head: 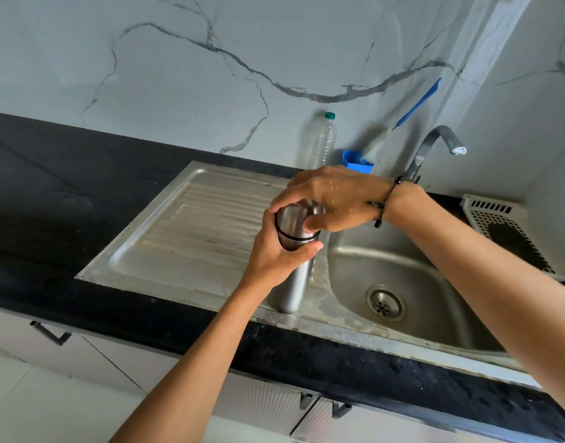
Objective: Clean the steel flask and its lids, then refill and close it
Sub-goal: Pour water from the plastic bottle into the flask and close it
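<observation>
Item: tall brushed-steel cylindrical flask [292,282], centre of frame, standing on the ribbed steel drainboard [185,231] at the sink basin's [402,282] left edge; long axis near upright, top tilted slightly left. Left hand [274,254]: wrapped around the upper body below the black seam ring. Right hand [332,199]: directly above, fingers curled over the steel cap [294,219], which sits on the axis. Judged step: twisting the cap. Behind, upper centre: clear plastic bottle [322,142]; curved steel tap [434,145], right.

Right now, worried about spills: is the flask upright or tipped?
Upright. The flask stands on its base on the sink ledge, left hand gripping its body, right hand gripping its cap.
</observation>
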Demonstrator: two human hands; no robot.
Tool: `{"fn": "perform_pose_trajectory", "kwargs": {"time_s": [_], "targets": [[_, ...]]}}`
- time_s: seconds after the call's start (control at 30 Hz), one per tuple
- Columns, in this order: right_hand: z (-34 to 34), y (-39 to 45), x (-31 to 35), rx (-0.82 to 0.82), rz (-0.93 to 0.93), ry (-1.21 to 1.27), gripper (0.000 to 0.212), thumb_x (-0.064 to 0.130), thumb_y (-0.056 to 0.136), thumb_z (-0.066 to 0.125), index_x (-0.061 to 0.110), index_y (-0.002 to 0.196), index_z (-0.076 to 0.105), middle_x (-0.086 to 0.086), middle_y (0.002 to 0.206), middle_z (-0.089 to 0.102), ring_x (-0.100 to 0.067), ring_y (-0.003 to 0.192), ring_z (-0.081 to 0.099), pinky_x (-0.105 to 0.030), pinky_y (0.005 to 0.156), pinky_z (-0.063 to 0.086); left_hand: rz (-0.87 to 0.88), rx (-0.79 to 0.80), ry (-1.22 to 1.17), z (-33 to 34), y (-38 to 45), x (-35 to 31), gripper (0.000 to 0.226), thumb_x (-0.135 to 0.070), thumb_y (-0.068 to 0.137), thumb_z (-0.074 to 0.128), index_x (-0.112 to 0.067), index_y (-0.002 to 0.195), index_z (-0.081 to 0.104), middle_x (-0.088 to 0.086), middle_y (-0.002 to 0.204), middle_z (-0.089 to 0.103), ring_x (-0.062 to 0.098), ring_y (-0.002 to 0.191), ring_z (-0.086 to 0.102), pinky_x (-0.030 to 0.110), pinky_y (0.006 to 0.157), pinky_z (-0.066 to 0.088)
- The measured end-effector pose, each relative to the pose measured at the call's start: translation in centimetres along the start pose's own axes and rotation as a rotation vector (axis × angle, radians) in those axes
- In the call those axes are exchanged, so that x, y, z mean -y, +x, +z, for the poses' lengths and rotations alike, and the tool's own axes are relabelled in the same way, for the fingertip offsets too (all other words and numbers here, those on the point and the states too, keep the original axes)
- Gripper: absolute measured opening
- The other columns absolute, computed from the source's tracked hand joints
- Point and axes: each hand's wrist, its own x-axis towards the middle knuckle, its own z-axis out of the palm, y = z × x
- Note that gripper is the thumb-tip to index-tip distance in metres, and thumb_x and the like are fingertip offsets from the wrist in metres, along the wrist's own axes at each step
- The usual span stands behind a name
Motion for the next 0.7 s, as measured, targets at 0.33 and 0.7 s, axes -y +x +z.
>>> {"fn": "perform_pose_trajectory", "kwargs": {"time_s": [0.33,0.7], "targets": [[-0.2,-0.9,3.9,-0.314,0.015,-0.243,0.065,0.074,0.08,0.028,0.022,0.111,0.053,-0.003,0.094,0.056,-0.025,0.069,0.052,-0.028,0.054,0.032,-0.013,-0.002,-0.015,0.1,-0.1,0.0,0.077,-0.035,0.058,0.08,-0.02,0.123,0.042,-0.012,0.101,0.064,-0.003,0.094,0.063,0.016,0.078,0.05],[3.3,0.7,3.1,-0.516,-0.181,0.734,0.024,0.023,0.072,0.065,0.01,0.091,0.072,-0.003,0.095,0.069,-0.018,0.092,0.065,-0.045,0.084,0.05,-0.086,0.223,0.003,-1.4,1.1,-0.2,0.071,-0.02,0.06,0.078,-0.015,0.123,0.048,0.003,0.113,0.064,0.006,0.104,0.063,0.021,0.085,0.049]]}}
